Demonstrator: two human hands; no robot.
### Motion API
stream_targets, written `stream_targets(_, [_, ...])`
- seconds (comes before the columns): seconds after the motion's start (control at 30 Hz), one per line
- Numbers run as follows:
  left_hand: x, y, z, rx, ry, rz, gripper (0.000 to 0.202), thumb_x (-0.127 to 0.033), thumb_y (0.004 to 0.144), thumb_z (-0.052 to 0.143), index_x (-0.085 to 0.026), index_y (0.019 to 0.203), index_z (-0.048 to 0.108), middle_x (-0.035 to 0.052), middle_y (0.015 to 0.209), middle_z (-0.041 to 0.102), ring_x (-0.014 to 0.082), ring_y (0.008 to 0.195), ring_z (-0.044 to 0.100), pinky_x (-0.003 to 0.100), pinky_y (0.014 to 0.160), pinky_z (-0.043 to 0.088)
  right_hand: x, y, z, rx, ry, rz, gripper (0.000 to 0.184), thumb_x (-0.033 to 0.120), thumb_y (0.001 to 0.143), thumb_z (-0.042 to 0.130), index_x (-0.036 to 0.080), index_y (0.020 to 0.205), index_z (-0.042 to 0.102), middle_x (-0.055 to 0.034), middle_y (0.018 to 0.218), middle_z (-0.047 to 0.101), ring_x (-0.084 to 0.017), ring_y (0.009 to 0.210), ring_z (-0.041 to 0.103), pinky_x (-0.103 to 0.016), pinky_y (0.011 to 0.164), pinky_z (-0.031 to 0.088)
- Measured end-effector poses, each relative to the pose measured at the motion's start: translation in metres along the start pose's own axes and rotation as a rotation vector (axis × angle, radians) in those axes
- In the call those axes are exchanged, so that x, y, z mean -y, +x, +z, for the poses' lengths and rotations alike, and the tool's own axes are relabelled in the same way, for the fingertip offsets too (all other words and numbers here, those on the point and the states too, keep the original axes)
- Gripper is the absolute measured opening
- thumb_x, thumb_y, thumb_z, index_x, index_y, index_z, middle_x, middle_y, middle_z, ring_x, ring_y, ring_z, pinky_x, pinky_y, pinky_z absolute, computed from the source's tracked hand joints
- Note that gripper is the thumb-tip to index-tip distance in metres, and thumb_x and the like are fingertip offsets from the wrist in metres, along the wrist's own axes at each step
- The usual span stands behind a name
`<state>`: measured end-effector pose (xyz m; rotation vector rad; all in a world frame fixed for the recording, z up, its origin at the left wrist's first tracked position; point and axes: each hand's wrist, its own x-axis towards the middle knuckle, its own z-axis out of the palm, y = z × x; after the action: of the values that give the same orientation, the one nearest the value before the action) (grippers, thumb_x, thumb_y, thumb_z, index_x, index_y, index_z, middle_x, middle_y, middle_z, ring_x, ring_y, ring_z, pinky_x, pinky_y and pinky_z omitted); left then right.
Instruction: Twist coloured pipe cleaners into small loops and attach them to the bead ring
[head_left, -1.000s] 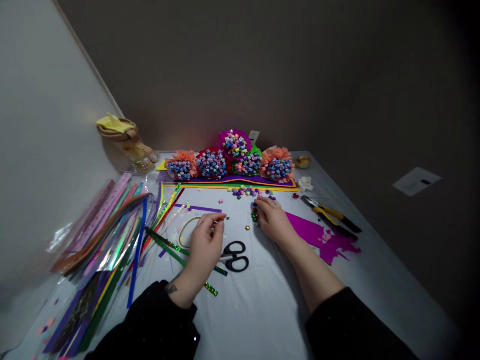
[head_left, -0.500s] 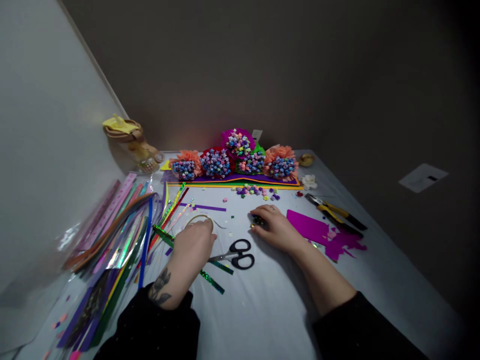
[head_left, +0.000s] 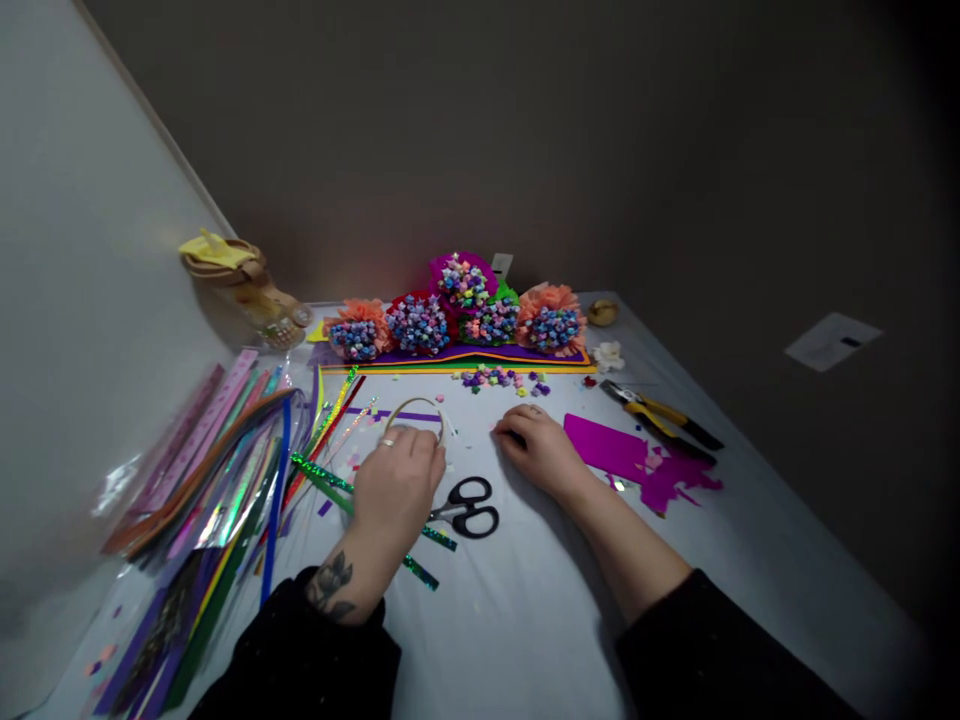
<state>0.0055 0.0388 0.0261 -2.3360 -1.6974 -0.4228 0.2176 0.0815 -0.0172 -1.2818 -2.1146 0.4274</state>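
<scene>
My left hand (head_left: 397, 478) is closed over the near side of a thin, pale ring (head_left: 414, 402) that looks like a roll of tape. The ring stands tilted up, with a loose end trailing at its right. Black-handled scissors (head_left: 472, 508) lie between my hands, their tips near my left wrist and over shiny green strips (head_left: 421, 572). My right hand (head_left: 536, 448) rests on the table with its thumb and fingers curled together; what they hold, if anything, is hidden. A magenta sheet (head_left: 606, 448) lies beside that hand.
Several bouquets of small folded stars (head_left: 420, 325) stand at the back on stacked coloured sheets (head_left: 517, 362). Loose stars (head_left: 501, 380) lie before them. Bundled paper strips (head_left: 217, 470) cover the left side. Yellow-black pliers (head_left: 664, 415) and torn magenta paper (head_left: 675, 485) lie right.
My left hand has moved right and raised the ring, so more of it shows. The shiny dark green bit at my right fingertips is out of sight. The view has shifted slightly.
</scene>
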Motion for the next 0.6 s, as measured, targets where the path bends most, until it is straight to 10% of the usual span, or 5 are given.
stream_targets(0.37, [-0.019, -0.002, 0.007, -0.054, -0.069, 0.208, 0.014, -0.024, 0.089, 0.051, -0.017, 0.079, 0.058, 0.0051, 0.072, 0.062, 0.0212, 0.074, 0.055, 0.03, 0.064, 0.04, 0.039, -0.002, -0.004, -0.097, 0.581, 0.328, 0.02, 0.034, 0.081, 0.055, 0.017, 0.08, 0.067, -0.0037, 0.074, 0.065, -0.017, 0.071, 0.058, -0.028, 0.064, 0.044])
stream_targets(0.6, [-0.025, -0.004, 0.006, -0.124, -0.18, 0.289, 0.012, -0.022, 0.09, 0.051, -0.017, 0.084, 0.059, 0.0034, 0.072, 0.063, 0.0202, 0.072, 0.056, 0.031, 0.063, 0.043, 0.038, -0.005, -0.004, 0.185, 1.315, 0.643, 0.033, 0.043, 0.066, 0.074, 0.013, 0.079, 0.067, 0.0058, 0.049, 0.045, -0.004, 0.04, 0.029, -0.02, 0.04, 0.017])
